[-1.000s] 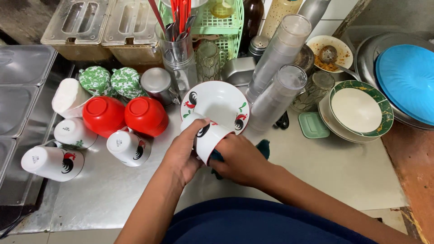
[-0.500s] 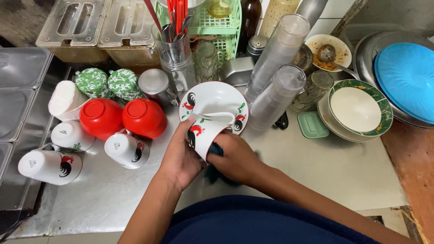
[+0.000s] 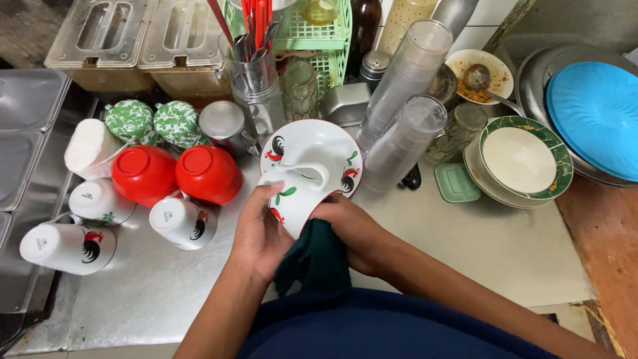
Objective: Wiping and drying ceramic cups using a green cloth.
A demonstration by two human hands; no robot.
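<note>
Head view: mug [image 3: 296, 193] gripped on its side, handle up, for wiping.
Left hand [image 3: 262, 233] closed around mug; right hand [image 3: 352, 229] closed on dark green cloth [image 3: 316, 256] at its mouth; plate [image 3: 312, 149] just beyond.

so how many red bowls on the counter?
2. Both upside down, side by side left of the hands: left red bowl, right red bowl, between the green patterned lids and the white mugs. Others may be hidden.

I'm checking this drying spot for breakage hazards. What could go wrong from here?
1. The white mug is gripped between the left hand and the right hand with a dark green cloth; it may slip and hit the rooster plate just beyond it.
2. The leaning stacks of clear cups stand close by; an elbow swing could topple them.
</note>
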